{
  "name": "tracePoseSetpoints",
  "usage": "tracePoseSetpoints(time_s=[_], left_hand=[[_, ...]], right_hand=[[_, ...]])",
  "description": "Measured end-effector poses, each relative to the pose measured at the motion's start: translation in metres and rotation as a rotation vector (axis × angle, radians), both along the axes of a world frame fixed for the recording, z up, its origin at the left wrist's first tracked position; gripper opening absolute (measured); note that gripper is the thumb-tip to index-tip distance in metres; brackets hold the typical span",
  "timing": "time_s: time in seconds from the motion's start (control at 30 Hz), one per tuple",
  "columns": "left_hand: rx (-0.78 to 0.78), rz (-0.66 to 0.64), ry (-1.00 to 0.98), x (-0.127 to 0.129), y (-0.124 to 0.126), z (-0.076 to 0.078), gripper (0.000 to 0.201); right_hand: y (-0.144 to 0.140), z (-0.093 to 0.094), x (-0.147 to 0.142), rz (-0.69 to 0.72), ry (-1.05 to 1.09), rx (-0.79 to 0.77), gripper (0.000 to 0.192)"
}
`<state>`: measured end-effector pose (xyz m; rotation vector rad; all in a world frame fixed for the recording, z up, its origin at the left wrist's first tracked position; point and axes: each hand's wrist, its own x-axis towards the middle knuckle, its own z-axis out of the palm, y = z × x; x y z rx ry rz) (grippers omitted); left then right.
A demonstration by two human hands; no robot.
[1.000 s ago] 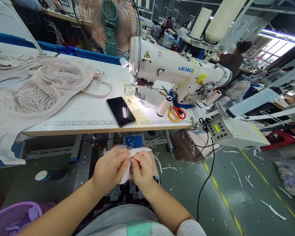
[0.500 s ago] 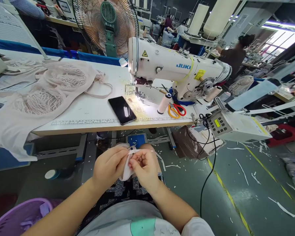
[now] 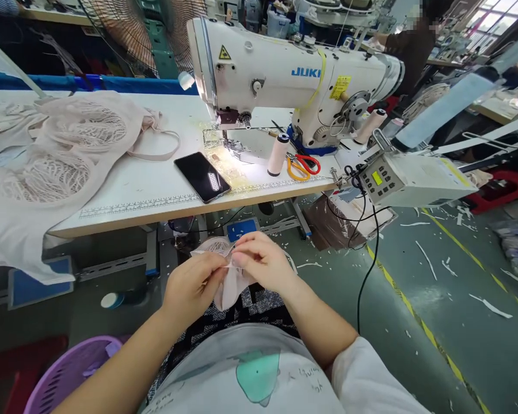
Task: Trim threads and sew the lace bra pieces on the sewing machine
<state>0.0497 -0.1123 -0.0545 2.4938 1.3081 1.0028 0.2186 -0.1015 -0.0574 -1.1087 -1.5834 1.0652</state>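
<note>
Over my lap, below the table edge, my left hand [image 3: 194,284] and my right hand [image 3: 261,261] both pinch a small pale pink fabric piece [image 3: 228,287]. The fingertips meet at its top edge and the cloth hangs down between the hands. A white JUKI sewing machine [image 3: 285,80] stands on the white table [image 3: 147,190] in front of me, its needle area lit. A pile of pink lace garments [image 3: 60,155] lies on the table's left side.
A black phone [image 3: 202,176], a thread cone [image 3: 278,154] and red-and-yellow scissors [image 3: 302,167] lie near the machine. A control box [image 3: 406,181] hangs at the right with a black cable. A purple basket [image 3: 69,374] sits at lower left. A person works behind the machine.
The view has moved closer and lower. My hands lifted slightly and shifted their pinch; the fabric now hangs lower between them.
</note>
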Motion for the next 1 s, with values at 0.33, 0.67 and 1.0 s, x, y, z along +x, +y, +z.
tracePoseSetpoints(time_s=[0.33,0.67,1.0], left_hand=[[-1.061,0.019,-0.329,-0.001,-0.005,0.016,0.029],[-1.497,0.079,-0.770,-0.001,-0.006,0.017,0.030],[-1.536,0.098,-0.833,-0.004,-0.006,0.015,0.029]], right_hand=[[0.003,-0.017,-0.009,0.092,0.623,-0.595,0.035],[0.004,-0.020,0.017,-0.090,0.743,-0.472,0.032],[0.010,-0.022,0.052,-0.351,0.727,-0.285,0.028]])
